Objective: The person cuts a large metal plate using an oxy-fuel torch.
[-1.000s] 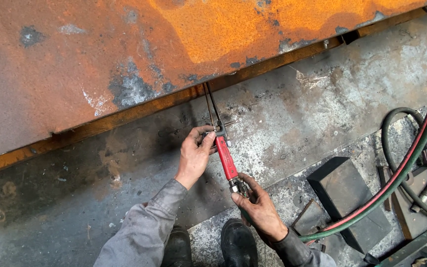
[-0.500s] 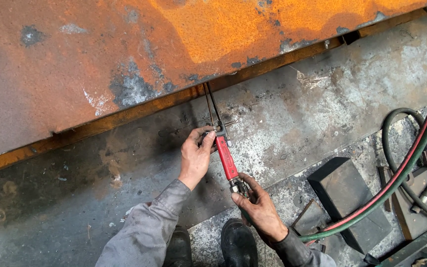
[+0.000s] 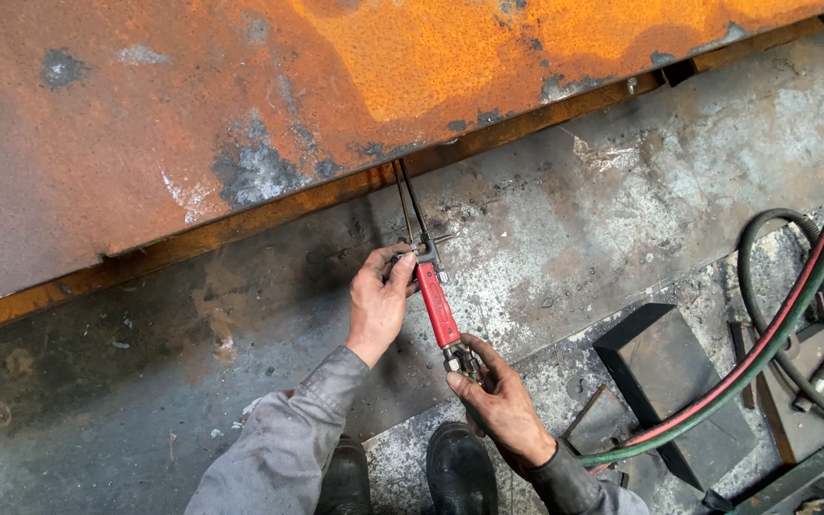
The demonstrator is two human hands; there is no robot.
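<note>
The cutting torch [image 3: 438,303] (red-handled) is gripped at both ends. The left hand [image 3: 378,303] is closed around its upper valve end, fingers [image 3: 395,270] curled tight. The right hand [image 3: 500,405] is clenched on the lower hose end. The torch's thin tubes are seen running under the rusted steel plate [image 3: 336,105], above the concrete floor [image 3: 574,229].
</note>
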